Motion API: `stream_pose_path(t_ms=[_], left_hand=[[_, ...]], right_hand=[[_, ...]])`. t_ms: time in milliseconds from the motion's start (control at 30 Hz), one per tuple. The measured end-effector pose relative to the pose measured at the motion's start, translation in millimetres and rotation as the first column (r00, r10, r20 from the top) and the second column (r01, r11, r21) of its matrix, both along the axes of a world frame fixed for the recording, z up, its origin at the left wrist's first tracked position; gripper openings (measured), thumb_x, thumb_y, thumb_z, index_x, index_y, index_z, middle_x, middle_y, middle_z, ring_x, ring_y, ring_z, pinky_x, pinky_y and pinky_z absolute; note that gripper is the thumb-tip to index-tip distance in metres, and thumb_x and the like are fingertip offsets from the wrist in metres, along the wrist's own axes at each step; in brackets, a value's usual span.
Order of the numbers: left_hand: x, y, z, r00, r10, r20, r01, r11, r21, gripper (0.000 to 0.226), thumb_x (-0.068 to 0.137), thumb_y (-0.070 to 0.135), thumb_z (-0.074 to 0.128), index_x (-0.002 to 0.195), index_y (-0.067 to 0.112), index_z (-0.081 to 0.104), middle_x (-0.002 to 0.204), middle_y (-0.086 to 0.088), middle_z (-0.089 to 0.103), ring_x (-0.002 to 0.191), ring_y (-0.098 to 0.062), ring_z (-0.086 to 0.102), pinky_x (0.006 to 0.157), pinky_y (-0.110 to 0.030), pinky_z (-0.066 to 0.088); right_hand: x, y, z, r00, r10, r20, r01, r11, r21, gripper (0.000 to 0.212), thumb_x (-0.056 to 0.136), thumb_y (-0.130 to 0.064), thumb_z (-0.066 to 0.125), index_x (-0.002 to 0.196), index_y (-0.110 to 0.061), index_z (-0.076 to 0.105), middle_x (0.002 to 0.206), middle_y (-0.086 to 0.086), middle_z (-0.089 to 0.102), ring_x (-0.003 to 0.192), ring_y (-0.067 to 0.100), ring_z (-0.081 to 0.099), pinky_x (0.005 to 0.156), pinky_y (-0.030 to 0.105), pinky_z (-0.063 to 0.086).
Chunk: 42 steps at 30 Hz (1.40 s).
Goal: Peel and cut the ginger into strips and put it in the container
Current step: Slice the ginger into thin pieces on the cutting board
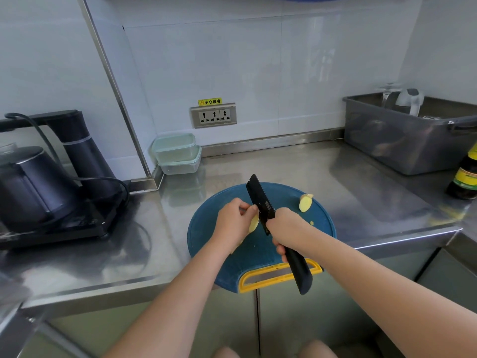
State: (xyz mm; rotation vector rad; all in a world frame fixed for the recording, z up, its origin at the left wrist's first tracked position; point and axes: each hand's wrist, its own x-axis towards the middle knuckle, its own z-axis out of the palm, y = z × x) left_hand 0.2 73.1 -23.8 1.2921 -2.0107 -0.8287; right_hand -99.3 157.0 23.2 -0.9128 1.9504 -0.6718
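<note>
My left hand (233, 223) grips a pale yellow piece of ginger (253, 223) above the round blue cutting board (211, 228). My right hand (286, 229) grips a black knife (260, 202) by its handle, and the blade lies against the ginger beside my left thumb. A second peeled ginger piece (305, 202) lies on the board's far right part. A small ginger scrap (311, 223) sits near it. Two stacked clear containers with pale green lids (176, 153) stand in the back corner of the counter.
A black kettle (28, 187) on its base with a cord fills the left counter. A grey plastic tub (402, 140) with items stands at the back right. A dark sauce bottle (464, 177) is at the right edge. The board's yellow handle (258, 279) overhangs the counter's front edge.
</note>
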Motion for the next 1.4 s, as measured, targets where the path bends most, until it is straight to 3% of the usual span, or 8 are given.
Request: stream_pose_path(t_ms=[200, 467, 600, 700, 800, 1000, 1400], left_hand=[[-1.1, -1.0, -2.5, 1.000, 0.001, 0.015, -0.001, 1.000, -0.020, 0.019, 0.094, 0.037, 0.054, 0.099, 0.019, 0.058, 0.104, 0.000, 0.061, 0.092, -0.009, 0.053, 0.061, -0.012, 0.033], [-1.6, -0.3, -2.4, 0.999, 0.004, 0.033, -0.002, 0.998, -0.061, 0.018, 0.093, 0.035, 0.056, 0.093, 0.017, 0.058, 0.095, -0.001, 0.062, 0.090, -0.013, 0.056, 0.072, -0.025, 0.042], [-2.8, 0.5, -1.4, 1.000, 0.008, 0.024, -0.007, 0.998, -0.058, 0.017, 0.092, 0.034, 0.057, 0.091, 0.017, 0.058, 0.094, 0.000, 0.061, 0.088, -0.013, 0.056, 0.072, -0.025, 0.043], [-3.6, 0.7, -1.2, 1.000, 0.024, 0.011, -0.023, 0.999, -0.041, 0.017, 0.092, 0.034, 0.058, 0.092, 0.017, 0.058, 0.095, 0.000, 0.061, 0.087, -0.012, 0.056, 0.072, -0.024, 0.043], [-2.4, 1.3, -0.9, 1.000, 0.025, 0.011, -0.024, 0.999, -0.043, 0.017, 0.092, 0.034, 0.057, 0.093, 0.017, 0.059, 0.096, -0.001, 0.062, 0.088, -0.012, 0.056, 0.071, -0.023, 0.041], [-3.2, -0.1, -4.6, 1.000, 0.015, 0.012, -0.015, 0.999, -0.047, 0.018, 0.092, 0.036, 0.057, 0.092, 0.018, 0.059, 0.099, -0.002, 0.060, 0.095, -0.016, 0.055, 0.076, -0.026, 0.041], [-3.7, 1.3, -2.8, 1.000, 0.002, -0.025, -0.003, 1.000, -0.031, 0.016, 0.091, 0.032, 0.059, 0.092, 0.016, 0.060, 0.092, 0.001, 0.063, 0.089, -0.012, 0.057, 0.067, -0.020, 0.040]], right_hand=[[1.1, 6.9, -4.5, 0.999, 0.023, -0.027, -0.024, 0.999, -0.042, 0.021, 0.097, -0.014, 0.035, 0.115, -0.007, 0.043, 0.059, 0.008, 0.048, 0.041, 0.017, 0.044, 0.048, 0.028, 0.048], [5.7, -2.0, -7.4, 0.997, 0.005, -0.073, -0.008, 0.999, -0.033, 0.017, 0.098, -0.013, 0.033, 0.110, -0.008, 0.044, 0.062, 0.009, 0.050, 0.041, 0.018, 0.046, 0.045, 0.027, 0.048], [6.7, -13.2, -0.1, 0.997, -0.075, 0.000, 0.075, 0.997, 0.036, 0.012, 0.098, -0.017, 0.035, 0.101, -0.009, 0.043, 0.062, 0.008, 0.048, 0.048, 0.019, 0.044, 0.053, 0.028, 0.046], [4.9, -19.8, 7.4, 0.997, -0.073, 0.012, 0.072, 0.996, 0.054, 0.020, 0.099, -0.016, 0.035, 0.088, -0.004, 0.046, 0.063, 0.009, 0.047, 0.051, 0.021, 0.043, 0.061, 0.032, 0.044], [6.1, -20.1, 10.4, 0.998, -0.065, 0.015, 0.064, 0.997, 0.046, 0.022, 0.100, -0.016, 0.036, 0.088, -0.003, 0.048, 0.065, 0.010, 0.047, 0.053, 0.020, 0.042, 0.062, 0.033, 0.044], [2.4, 3.0, 5.4, 0.999, -0.028, 0.042, 0.026, 0.998, 0.057, 0.019, 0.099, -0.014, 0.036, 0.086, -0.006, 0.047, 0.059, 0.008, 0.046, 0.046, 0.019, 0.041, 0.052, 0.030, 0.044], [4.6, -6.6, 4.0, 0.990, -0.097, 0.106, 0.089, 0.993, 0.079, 0.023, 0.098, -0.015, 0.034, 0.079, -0.007, 0.045, 0.060, 0.006, 0.044, 0.047, 0.018, 0.039, 0.049, 0.028, 0.039]])
